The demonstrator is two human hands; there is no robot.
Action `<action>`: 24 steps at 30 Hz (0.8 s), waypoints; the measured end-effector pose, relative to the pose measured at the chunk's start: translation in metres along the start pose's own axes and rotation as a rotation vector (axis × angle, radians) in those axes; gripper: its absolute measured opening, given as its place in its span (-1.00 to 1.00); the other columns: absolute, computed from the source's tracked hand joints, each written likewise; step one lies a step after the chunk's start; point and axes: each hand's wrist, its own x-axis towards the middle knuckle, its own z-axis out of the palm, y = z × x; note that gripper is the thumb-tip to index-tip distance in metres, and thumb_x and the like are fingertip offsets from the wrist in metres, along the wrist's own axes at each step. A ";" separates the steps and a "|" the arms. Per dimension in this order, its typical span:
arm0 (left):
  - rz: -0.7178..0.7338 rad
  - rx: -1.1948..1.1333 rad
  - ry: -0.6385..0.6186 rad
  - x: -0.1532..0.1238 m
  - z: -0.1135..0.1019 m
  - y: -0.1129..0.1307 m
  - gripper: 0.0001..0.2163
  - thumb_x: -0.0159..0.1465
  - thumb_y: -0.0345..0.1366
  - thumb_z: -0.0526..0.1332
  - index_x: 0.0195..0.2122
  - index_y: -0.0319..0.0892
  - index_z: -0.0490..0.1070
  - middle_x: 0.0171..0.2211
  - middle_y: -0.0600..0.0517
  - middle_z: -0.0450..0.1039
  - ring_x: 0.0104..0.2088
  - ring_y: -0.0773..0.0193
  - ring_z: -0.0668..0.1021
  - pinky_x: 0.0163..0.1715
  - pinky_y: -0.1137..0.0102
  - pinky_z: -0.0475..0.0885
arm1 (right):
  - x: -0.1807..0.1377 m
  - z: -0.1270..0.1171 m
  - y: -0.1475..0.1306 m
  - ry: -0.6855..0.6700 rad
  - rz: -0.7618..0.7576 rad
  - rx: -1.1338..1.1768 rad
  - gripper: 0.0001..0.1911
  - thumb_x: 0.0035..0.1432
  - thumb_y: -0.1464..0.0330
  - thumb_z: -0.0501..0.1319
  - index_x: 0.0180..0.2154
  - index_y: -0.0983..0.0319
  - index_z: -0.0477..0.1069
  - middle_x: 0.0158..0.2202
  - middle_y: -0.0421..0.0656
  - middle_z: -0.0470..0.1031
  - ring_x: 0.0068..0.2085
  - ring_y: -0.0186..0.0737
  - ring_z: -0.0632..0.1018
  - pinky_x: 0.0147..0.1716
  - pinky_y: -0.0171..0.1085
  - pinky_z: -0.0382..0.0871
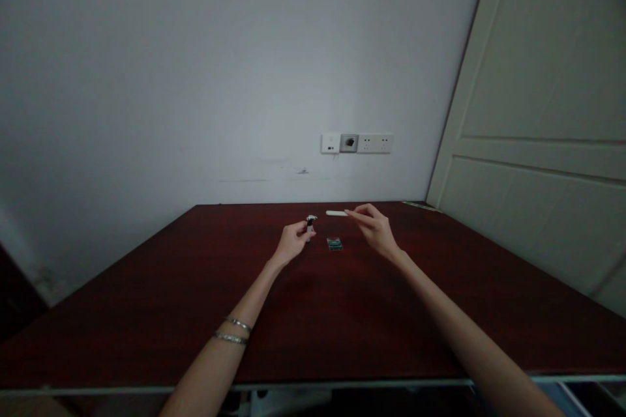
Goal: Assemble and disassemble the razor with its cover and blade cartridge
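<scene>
My left hand (293,241) pinches a small upright tool (310,225) with a shiny silver-white head and a black-and-pale handle; its exact kind is too small to tell. The fingers of my right hand (374,228) are closed on one end of a thin, flat white stick (336,213). That stick points left, toward the tool's head, with a gap between the two. Below and between my hands, a small clear packet (335,244) with something green in it lies on the table.
The dark red wooden table (342,319) reaches back to a pale wall. Sockets and switch plates (374,143) sit on the wall above its far edge. A pale panelled door (542,143) stands along the right side. A thin strip (421,206) lies at the far right corner.
</scene>
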 end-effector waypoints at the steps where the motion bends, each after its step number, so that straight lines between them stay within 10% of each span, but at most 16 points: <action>1: 0.012 0.032 -0.007 -0.001 -0.001 -0.001 -0.87 0.09 -0.30 0.20 -0.45 -0.27 0.42 -0.47 0.04 0.43 -0.43 0.34 0.45 -0.36 0.47 0.33 | 0.004 0.002 -0.004 0.019 -0.001 0.008 -0.65 0.20 0.45 0.03 -0.04 0.11 0.42 -0.27 -0.12 0.33 -0.25 -0.30 0.42 -0.25 -0.30 0.33; 24: 0.020 0.090 -0.058 -0.002 -0.003 -0.010 -0.86 0.10 -0.29 0.20 -0.40 -0.28 0.45 -0.44 0.03 0.45 -0.39 0.29 0.45 -0.31 0.44 0.34 | -0.005 0.017 -0.008 -0.048 -0.025 0.084 -0.67 0.22 0.41 0.02 -0.04 0.07 0.42 -0.25 -0.13 0.34 -0.23 -0.31 0.42 -0.27 -0.30 0.35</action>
